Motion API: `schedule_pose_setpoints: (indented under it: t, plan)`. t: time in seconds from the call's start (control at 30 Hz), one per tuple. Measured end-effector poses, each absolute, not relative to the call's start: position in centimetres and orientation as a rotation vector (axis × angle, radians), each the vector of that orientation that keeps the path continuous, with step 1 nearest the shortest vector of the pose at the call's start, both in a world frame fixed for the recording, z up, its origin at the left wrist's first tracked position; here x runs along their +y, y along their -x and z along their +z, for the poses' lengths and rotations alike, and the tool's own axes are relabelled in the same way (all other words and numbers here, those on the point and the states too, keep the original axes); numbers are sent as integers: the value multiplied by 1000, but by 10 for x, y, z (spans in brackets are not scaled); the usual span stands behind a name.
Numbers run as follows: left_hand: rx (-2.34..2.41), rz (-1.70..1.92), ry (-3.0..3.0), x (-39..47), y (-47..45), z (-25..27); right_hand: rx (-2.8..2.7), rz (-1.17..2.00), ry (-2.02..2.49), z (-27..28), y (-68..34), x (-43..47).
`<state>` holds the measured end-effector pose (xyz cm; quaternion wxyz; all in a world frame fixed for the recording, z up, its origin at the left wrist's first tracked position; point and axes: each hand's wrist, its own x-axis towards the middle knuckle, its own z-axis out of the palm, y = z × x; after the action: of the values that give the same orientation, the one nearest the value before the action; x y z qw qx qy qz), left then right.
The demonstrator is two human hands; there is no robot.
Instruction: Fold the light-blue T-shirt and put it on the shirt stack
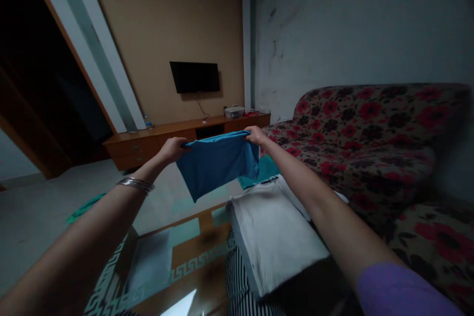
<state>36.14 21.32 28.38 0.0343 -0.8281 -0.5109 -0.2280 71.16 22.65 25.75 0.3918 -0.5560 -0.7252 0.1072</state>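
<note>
A blue piece of folded cloth (pixel 218 163), perhaps a garment, hangs in the air between my two hands. My left hand (pixel 174 149) is closed on its upper left corner, and bracelets circle that wrist. At the upper right corner, my right hand (pixel 255 136) pinches the same cloth. The lower edge dangles free and slants down to the left. Below and to the right lies a folded white garment (pixel 277 232) on top of a striped cloth (pixel 237 276). Behind the blue cloth, a teal cloth (pixel 264 170) shows in part.
A glass-topped table (pixel 203 237) with a key pattern stands in front of me. To the right is a flowered sofa (pixel 355 133). A wooden TV cabinet (pixel 137 145) runs along the far wall under a television (pixel 195 77). Green cloth (pixel 84 207) shows beyond my left forearm.
</note>
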Motion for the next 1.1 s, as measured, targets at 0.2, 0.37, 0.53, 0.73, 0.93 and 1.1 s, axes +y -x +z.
schedule_pose_setpoints:
  t: [0.2, 0.37, 0.53, 0.73, 0.93, 1.1]
  plan:
    - [-1437, -707, 2651, 277, -470, 291, -1751, 260, 1431, 264, -818, 274]
    - [-1411, -766, 2706, 313, -536, 279, -1700, 305, 1428, 237, -887, 311]
    - [-1280, -792, 2890, 329, -579, 262, -1632, 395, 1402, 204, -941, 335]
    - [-1260, -802, 3083, 365, -599, 242, -1575, 634, 1425, 182, -971, 357]
    - [-1522, -746, 3315, 445, -598, 146, -1420, 893, 1564, 102, -969, 431]
    - [-1791, -644, 3328, 506, -593, 40, -1310, 1209, 1698, 3, -957, 493]
